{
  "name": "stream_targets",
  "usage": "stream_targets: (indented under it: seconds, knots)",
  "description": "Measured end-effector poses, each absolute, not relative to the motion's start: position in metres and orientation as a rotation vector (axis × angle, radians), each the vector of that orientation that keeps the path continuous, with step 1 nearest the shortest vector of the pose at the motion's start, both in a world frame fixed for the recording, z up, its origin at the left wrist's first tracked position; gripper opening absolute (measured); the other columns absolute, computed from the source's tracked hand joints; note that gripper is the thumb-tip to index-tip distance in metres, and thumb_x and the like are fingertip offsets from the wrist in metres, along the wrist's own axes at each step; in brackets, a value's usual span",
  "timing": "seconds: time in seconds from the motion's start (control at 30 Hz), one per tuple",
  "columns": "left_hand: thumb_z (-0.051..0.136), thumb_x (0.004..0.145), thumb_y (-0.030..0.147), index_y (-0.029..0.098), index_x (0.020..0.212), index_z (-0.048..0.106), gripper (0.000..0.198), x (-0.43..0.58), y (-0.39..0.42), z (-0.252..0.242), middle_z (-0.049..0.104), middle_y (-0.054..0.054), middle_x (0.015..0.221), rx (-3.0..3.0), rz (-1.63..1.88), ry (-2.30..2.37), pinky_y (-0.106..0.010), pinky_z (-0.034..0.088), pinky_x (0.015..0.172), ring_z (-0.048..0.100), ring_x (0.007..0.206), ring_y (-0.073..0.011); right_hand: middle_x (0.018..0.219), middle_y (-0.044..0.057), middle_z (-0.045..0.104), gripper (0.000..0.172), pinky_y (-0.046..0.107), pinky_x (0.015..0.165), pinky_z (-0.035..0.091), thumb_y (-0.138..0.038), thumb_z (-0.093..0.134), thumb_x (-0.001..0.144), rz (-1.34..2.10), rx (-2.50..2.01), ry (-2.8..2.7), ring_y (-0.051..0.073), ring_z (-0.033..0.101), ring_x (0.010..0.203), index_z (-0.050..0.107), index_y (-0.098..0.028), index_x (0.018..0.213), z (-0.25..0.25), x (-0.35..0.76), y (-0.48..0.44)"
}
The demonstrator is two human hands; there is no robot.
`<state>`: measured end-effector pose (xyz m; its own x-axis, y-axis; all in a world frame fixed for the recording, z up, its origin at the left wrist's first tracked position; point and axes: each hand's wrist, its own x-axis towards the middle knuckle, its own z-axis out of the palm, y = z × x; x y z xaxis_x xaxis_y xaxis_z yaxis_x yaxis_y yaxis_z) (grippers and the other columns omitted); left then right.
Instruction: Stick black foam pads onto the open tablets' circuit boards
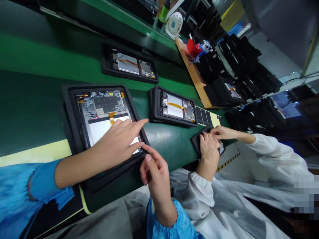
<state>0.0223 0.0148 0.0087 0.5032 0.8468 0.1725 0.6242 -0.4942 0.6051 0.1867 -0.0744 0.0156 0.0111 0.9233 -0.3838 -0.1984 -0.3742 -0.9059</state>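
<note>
An opened tablet (104,103) lies in a black foam tray (68,113) in front of me, its circuit board, white battery and orange ribbon cable bare. Over its lower half reaches my left hand (122,134), index finger and thumb stretched out and apart, with nothing visible in it. The thumb tip is at the tablet's near right corner, by thin red wires. My right hand (157,171) is at the same corner. Its index fingertip meets the edge close to my left thumb, its thumb stands apart, and the other fingers curl in. No tool shows in either hand.
Two more opened tablets in foam trays lie on the green bench, one at the back (129,64) and one at the right (174,106). A co-worker's hands (209,146) handle a dark device farther right. A small white fan (174,25) and stacked black trays (231,59) stand behind.
</note>
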Motion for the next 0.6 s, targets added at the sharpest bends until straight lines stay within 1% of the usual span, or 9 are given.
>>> stream_targets:
  seconds: [0.13, 0.23, 0.43, 0.6]
  knots:
    - [0.049, 0.098, 0.033, 0.016, 0.152, 0.042, 0.057, 0.019, 0.018, 0.008, 0.066, -0.008, 0.106, 2.24, 0.608, 1.127, -0.043, 0.042, 0.093, 0.06, 0.103, -0.0309, 0.048, -0.009, 0.049, 0.054, 0.016, 0.037, 0.027, -0.056, 0.07, 0.092, 1.535, -1.379, -0.838, 0.006, 0.033, 0.038, 0.071, -0.012, 0.125, 0.018, 0.187, -0.073]
    - [0.049, 0.097, 0.033, 0.018, 0.153, 0.042, 0.058, 0.017, 0.021, 0.009, 0.066, -0.008, 0.108, 2.229, 0.574, 1.11, -0.044, 0.042, 0.095, 0.06, 0.106, -0.0315, 0.05, -0.008, 0.051, 0.056, 0.016, 0.036, 0.029, -0.057, 0.071, 0.091, 1.539, -1.398, -0.833, 0.006, 0.036, 0.038, 0.07, -0.012, 0.124, 0.019, 0.188, -0.072]
    - [0.047, 0.09, 0.026, 0.013, 0.151, 0.044, 0.062, 0.024, 0.02, 0.016, 0.066, -0.013, 0.114, 2.281, 0.481, 1.203, -0.05, 0.043, 0.1, 0.058, 0.115, -0.0349, 0.054, -0.007, 0.055, 0.058, 0.017, 0.037, 0.035, -0.057, 0.071, 0.089, 1.57, -1.415, -0.855, 0.006, 0.041, 0.038, 0.067, -0.012, 0.127, 0.022, 0.189, -0.071]
    - [0.048, 0.086, 0.025, 0.013, 0.15, 0.045, 0.065, 0.03, 0.021, 0.021, 0.067, -0.013, 0.114, 2.268, 0.428, 1.26, -0.05, 0.045, 0.102, 0.058, 0.116, -0.0351, 0.055, -0.006, 0.057, 0.061, 0.018, 0.038, 0.038, -0.058, 0.072, 0.088, 1.586, -1.436, -0.908, 0.008, 0.045, 0.039, 0.065, -0.012, 0.127, 0.024, 0.189, -0.069]
